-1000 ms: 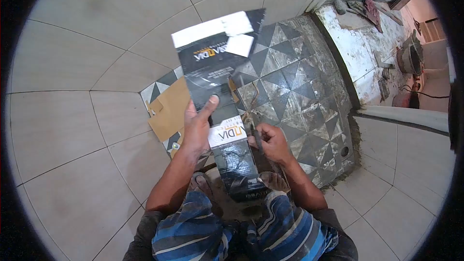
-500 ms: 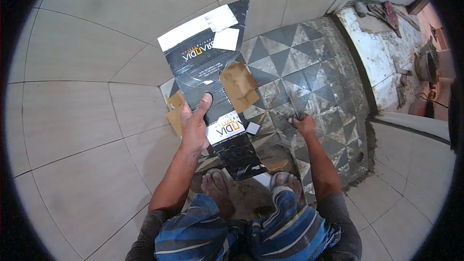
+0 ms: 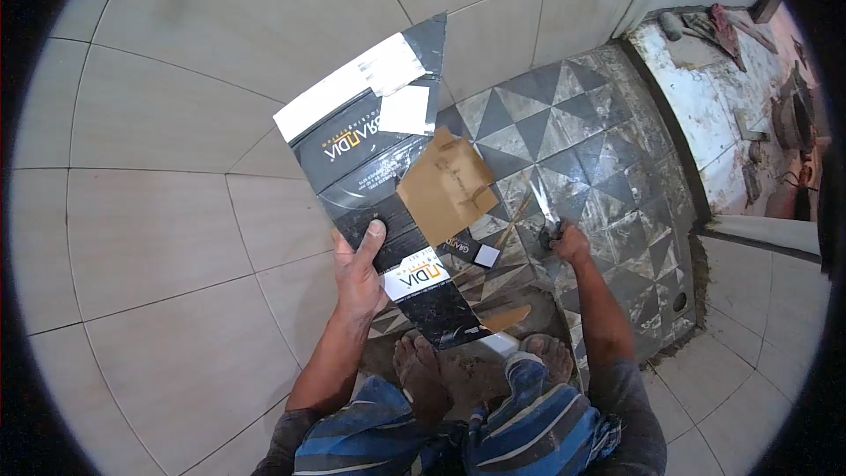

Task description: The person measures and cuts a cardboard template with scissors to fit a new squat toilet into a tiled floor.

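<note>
My left hand (image 3: 359, 273) grips the lower left edge of a large flattened black cardboard box (image 3: 352, 178), thumb on top. White and orange lettering and white labels show on the cardboard. A brown cardboard piece (image 3: 448, 185) lies against its right side. Closed round the dark handle of a tool with a shiny blade (image 3: 543, 198), my right hand (image 3: 571, 241) is low over the patterned floor. The tool's exact kind is hard to tell. Between the hands a small black box piece with a white square (image 3: 485, 255) shows partly under the brown cardboard.
Grey and white triangle-patterned tiles (image 3: 564, 132) cover the floor, with a round hole (image 3: 679, 301) at the right. Large beige tiles (image 3: 159, 229) line the walls. Tools and a reddish cloth (image 3: 727, 33) lie on a dirty white surface beyond the raised edge. My bare feet (image 3: 423, 375) are below.
The black cardboard has shifted slightly left and down in view, with more of the brown piece and small black piece showing. The blade in my right hand now shows clearly, pointing away.
</note>
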Demonstrator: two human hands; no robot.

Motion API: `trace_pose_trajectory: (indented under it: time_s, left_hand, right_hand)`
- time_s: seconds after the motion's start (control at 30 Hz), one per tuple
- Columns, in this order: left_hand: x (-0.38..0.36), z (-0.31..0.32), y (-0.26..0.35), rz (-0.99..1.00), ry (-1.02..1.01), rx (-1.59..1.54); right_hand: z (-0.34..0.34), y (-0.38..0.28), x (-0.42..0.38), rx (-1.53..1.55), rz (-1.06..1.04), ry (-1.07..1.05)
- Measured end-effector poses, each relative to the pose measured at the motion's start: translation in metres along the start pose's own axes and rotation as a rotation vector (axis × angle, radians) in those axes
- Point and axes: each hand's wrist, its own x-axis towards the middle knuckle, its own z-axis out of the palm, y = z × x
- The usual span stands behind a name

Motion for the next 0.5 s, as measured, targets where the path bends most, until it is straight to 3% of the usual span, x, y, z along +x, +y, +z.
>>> trace_pose_trajectory:
  time_s: [0.07, 0.13, 0.17, 0.27, 0.33, 0.43, 0.5]
  left_hand:
    - [0.001, 0.001, -0.001, -0.031, -0.032, -0.024]
    - [0.001, 0.006, -0.005, -0.026, -0.044, -0.067]
    - [-0.001, 0.009, -0.005, -0.019, -0.039, -0.092]
    - [-0.006, 0.016, -0.008, -0.044, -0.089, -0.074]
    - [-0.009, 0.019, -0.009, -0.043, -0.128, -0.07]
    - [-0.015, 0.021, -0.009, -0.044, -0.157, -0.041]
    - [-0.024, 0.028, 0.0, -0.036, -0.138, 0.008]
  right_hand:
    - [-0.013, -0.014, -0.009, 0.069, 0.083, 0.058]
    - [-0.035, -0.036, -0.016, 1.018, 0.224, -0.061]
    - [-0.066, -0.067, -0.033, 1.116, 0.133, -0.026]
    - [-0.155, -0.158, -0.077, 1.202, -0.233, 0.053]
    - [-0.201, -0.211, -0.102, 1.284, -0.36, -0.03]
    - [-0.212, -0.255, -0.105, 1.258, -0.522, -0.025]
    - [-0.217, -0.272, -0.111, 1.452, -0.546, -0.148]
